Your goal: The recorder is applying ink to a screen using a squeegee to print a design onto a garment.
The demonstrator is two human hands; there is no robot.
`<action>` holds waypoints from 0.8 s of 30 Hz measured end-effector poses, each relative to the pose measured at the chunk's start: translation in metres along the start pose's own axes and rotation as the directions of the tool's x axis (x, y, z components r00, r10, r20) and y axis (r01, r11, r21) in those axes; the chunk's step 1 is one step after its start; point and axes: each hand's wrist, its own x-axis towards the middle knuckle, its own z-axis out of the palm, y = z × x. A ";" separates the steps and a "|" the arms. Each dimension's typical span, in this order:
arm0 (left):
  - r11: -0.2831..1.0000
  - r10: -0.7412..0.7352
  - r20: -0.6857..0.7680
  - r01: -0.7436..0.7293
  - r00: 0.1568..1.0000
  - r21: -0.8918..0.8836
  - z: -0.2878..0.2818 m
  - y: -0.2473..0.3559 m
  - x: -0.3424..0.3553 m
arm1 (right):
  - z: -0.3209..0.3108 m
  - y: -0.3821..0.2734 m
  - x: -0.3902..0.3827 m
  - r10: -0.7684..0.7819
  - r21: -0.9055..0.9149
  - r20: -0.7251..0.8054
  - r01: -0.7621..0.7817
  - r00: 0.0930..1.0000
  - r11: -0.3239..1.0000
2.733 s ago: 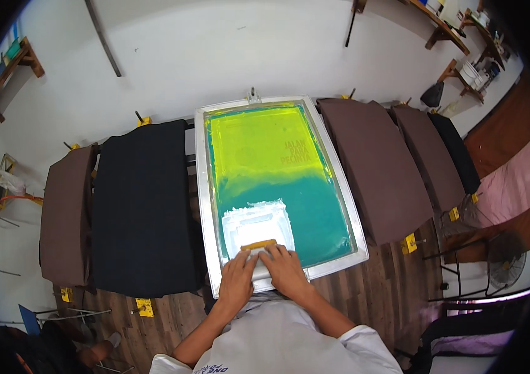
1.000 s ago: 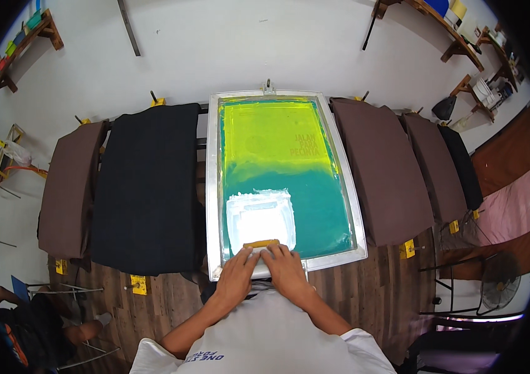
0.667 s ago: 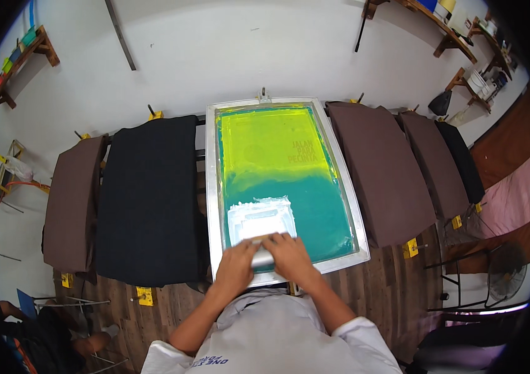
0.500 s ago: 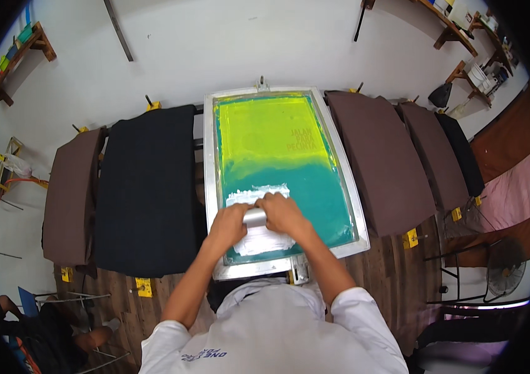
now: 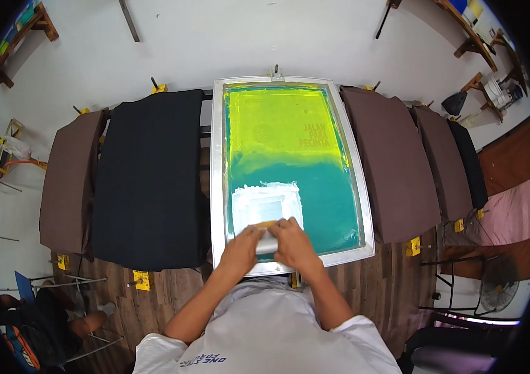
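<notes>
Both my hands grip a squeegee [image 5: 267, 244] with a silver body and a yellowish edge, over the near part of a printing screen. My left hand [image 5: 240, 254] is closed on its left end, and my right hand [image 5: 294, 249] on its right end. White ink [image 5: 267, 194] lies on the mesh just beyond the squeegee, thickest along its far and side edges. The screen's metal frame [image 5: 218, 162] surrounds mesh that is yellow-green [image 5: 265, 118] at the far part and teal [image 5: 333, 206] nearer me. Faint lettering shows in the yellow-green part.
Left of the screen, black cloth [image 5: 150, 181] and brown cloth [image 5: 69, 187] cover boards; brown cloth [image 5: 396, 162] covers boards on the right. Yellow brackets [image 5: 142, 280] hold screws. A fan [image 5: 499, 283] stands right; a seated person [image 5: 53, 321] is at lower left.
My hands have drawn the squeegee toward me, to the screen's near end. It has tipped, showing its yellowish edge, and the white ink behind it now looks thinner in the middle.
</notes>
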 end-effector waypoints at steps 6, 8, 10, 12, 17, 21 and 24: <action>1.000 0.012 0.104 -0.012 0.995 -0.005 -0.004 0.014 -0.027 | -0.005 -0.013 -0.029 0.026 -0.049 0.080 -0.022 0.996 0.999; 1.000 0.018 0.154 -0.015 0.988 -0.025 -0.020 0.020 -0.015 | -0.013 -0.011 -0.022 0.041 -0.060 0.169 -0.032 0.985 0.998; 1.000 -0.013 0.180 0.016 0.983 -0.016 -0.033 0.023 0.004 | -0.023 -0.006 0.000 0.028 -0.082 0.190 -0.013 0.981 0.997; 0.998 0.041 0.056 -0.038 0.998 -0.047 -0.032 0.015 0.021 | -0.035 -0.007 0.019 0.024 -0.126 0.123 -0.008 0.992 0.992; 0.993 0.111 -0.046 -0.108 0.993 0.053 -0.004 -0.003 0.030 | -0.013 0.012 0.020 -0.021 -0.135 -0.021 0.018 1.000 0.991; 0.972 0.185 -0.078 -0.171 0.980 0.159 0.025 0.003 -0.023 | 0.017 0.011 -0.034 -0.028 -0.107 -0.040 0.023 0.999 0.994; 0.984 0.151 0.028 -0.153 0.988 0.093 0.009 0.020 -0.042 | 0.004 -0.010 -0.054 0.018 -0.085 0.034 -0.015 0.999 0.996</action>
